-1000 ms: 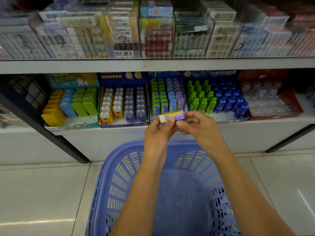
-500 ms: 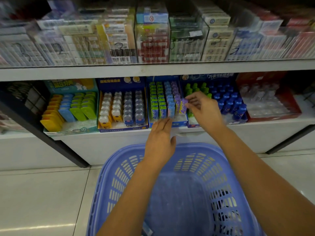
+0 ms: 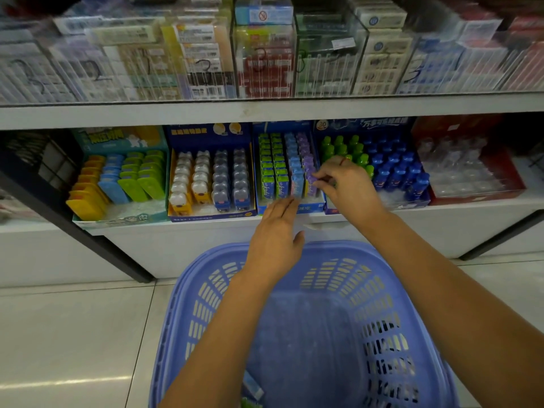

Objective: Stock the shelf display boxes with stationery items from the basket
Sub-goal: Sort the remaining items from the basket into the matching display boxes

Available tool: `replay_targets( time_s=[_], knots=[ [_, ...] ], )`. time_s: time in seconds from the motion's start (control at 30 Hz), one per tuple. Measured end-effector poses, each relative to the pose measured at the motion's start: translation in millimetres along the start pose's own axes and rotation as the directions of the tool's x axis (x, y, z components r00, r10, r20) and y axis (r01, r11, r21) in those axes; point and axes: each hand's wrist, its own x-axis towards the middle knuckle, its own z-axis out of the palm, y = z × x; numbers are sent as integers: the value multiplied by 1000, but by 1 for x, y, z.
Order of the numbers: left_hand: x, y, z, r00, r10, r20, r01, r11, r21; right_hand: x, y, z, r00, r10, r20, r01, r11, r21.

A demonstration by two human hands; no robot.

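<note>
A blue display box (image 3: 312, 207) on the lower shelf holds rows of green, blue and purple stationery sticks. My right hand (image 3: 347, 184) pinches a purple stick (image 3: 311, 184) at the front of the purple row, at the box's right side. Fingers straight, my left hand (image 3: 276, 240) hovers just below the box's front edge and holds nothing. The blue plastic basket (image 3: 412, 290) stands on the floor beneath my arms. A light blue item (image 3: 251, 385) and a bit of green lie at its bottom near the frame's lower edge.
Neighbouring display boxes hold yellow, blue and green items (image 3: 117, 184), bear-shaped items (image 3: 210, 184), green and blue bottles (image 3: 391, 169) and clear items in a red box (image 3: 471, 172). Clear boxes of stock fill the upper shelf (image 3: 265, 110). A dark post (image 3: 73, 219) slants at left. Pale tiled floor surrounds the basket.
Both hands held the purple stick over the basket a second ago. My right hand carried it up into the purple row, while my left hand let go and stayed below the box.
</note>
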Motion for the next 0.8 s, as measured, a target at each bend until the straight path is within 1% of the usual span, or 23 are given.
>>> replay_targets(
  time_s=[0.07, 0.13, 0.17, 0.23, 0.27, 0.3, 0.33, 0.37, 0.4, 0.43, 0.47, 0.5, 0.53, 0.57, 0.63, 0.67, 0.7, 0.73, 0.77, 0.8],
  knots=[
    [-2, 0, -6, 999, 3, 34, -1, 998, -57, 1, -6, -4, 1000, 18, 8, -18, 999, -28],
    [-6, -2, -14, 1000, 12, 9, -10, 986, -166, -2, -13, -7, 999, 44, 20, -43, 998, -54],
    [-10, -6, -17, 999, -6, -33, -2, 975, -222, -8, -17, -8, 998, 57, 12, -57, 998, -37],
    [-22, -16, -18, 992, -100, -77, 72, 950, -303, -28, -28, -2, 996, 89, 20, -90, 994, 70],
    [-29, -23, -16, 987, -155, -52, 133, 948, -290, -43, -34, 6, 991, 105, 89, -115, 987, 110],
    [-37, -32, -10, 979, -203, 17, 202, 955, -218, -59, -40, 19, 968, 118, 220, -146, 983, 115],
    [-44, -39, -3, 959, -248, 133, 262, 960, -97, -75, -46, 35, 911, 122, 394, -170, 981, 88],
    [-53, -48, 8, 910, -300, 285, 301, 953, 43, -93, -51, 55, 813, 122, 570, -180, 983, 46],
    [-64, -58, 19, 822, -364, 438, 319, 931, 175, -111, -56, 74, 698, 112, 708, -176, 984, 18],
    [-77, -69, 32, 710, -432, 557, 325, 902, 285, -128, -60, 94, 593, 89, 801, -175, 984, 21],
    [-92, -79, 43, 576, -509, 640, 338, 861, 380, -144, -65, 112, 506, 59, 860, -187, 982, 43],
    [-105, -88, 55, 433, -586, 685, 368, 808, 460, -158, -69, 128, 442, 37, 896, -199, 978, 58],
    [-118, -96, 64, 315, -636, 704, 379, 765, 521, -171, -73, 142, 395, 34, 918, -201, 978, 51],
    [-128, -102, 71, 240, -662, 710, 379, 737, 559, -183, -77, 155, 361, 41, 932, -199, 979, 34],
    [-141, -108, 79, 138, -680, 720, 343, 715, 610, -201, -83, 180, 333, 62, 941, -201, 979, 7],
    [-144, -109, 81, 100, -683, 724, 329, 709, 624, -207, -85, 190, 323, 82, 943, -208, 978, -14],
    [-147, -109, 83, 113, -685, 719, 351, 705, 616, -212, -87, 199, 301, 112, 947, -225, 973, -43],
    [-149, -113, 89, 159, -676, 719, 358, 719, 596, -215, -88, 207, 278, 128, 952, -235, 970, -62],
    [-150, -114, 92, 177, -692, 700, 405, 700, 589, -217, -88, 213, 267, 132, 954, -232, 970, -69],
    [-150, -117, 97, 188, -706, 683, 422, 686, 593, -218, -88, 218, 265, 134, 955, -223, 972, -75]
  ],
)
